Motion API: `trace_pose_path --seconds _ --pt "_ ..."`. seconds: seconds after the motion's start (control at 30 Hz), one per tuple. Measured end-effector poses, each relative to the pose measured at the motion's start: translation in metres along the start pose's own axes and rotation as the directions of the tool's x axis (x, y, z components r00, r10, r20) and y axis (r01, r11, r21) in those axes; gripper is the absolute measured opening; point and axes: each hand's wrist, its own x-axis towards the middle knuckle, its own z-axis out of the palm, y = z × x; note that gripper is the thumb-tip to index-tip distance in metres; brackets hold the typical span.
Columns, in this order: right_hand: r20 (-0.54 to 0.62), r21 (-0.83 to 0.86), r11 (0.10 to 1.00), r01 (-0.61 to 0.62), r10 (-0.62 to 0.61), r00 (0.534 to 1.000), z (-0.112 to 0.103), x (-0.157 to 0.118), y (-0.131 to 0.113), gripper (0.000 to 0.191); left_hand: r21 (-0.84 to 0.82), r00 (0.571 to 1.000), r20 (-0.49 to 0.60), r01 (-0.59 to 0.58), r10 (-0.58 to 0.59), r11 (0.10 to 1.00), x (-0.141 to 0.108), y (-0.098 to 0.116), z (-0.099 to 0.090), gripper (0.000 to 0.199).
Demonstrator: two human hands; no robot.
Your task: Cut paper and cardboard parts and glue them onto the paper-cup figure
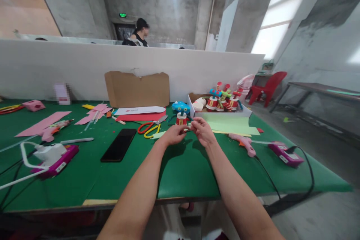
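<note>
My left hand [176, 135] and my right hand [203, 130] come close together over the middle of the table, fingers pinched. Between their fingertips is a small pale piece [190, 125], too small to name; the right fingers close on it. What the left fingers grip is partly hidden. Just behind the left hand stands a toy figure [181, 109] with a blue head, a red-and-white cup body and dark spring arms. Light green paper sheets [230, 123] lie beyond my right hand. Scissors [152, 125] with red and yellow handles rest left of the toy.
A white box [222, 114] holds similar toy figures. Pink glue guns [245, 143] lie right and left, near purple power strips [286, 153] with cables. A black phone [119, 145], pink paper [43, 123] and a cardboard piece [137, 89] are on the left. A person [140, 33] is behind the partition.
</note>
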Motion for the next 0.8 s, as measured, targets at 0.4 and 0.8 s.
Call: trace_pose_path --seconds 0.4,0.8 --pt "-0.477 0.476 0.764 0.436 -0.193 0.858 -0.084 0.015 -0.036 0.02 -0.173 0.539 -0.771 0.336 -0.34 0.926 -0.003 -0.016 -0.036 0.043" --pt "-0.061 0.445 0.892 0.076 -0.055 0.997 -0.041 -0.008 -0.037 0.018 -0.305 0.789 -0.548 0.123 -0.28 0.944 0.002 0.009 -0.018 0.021"
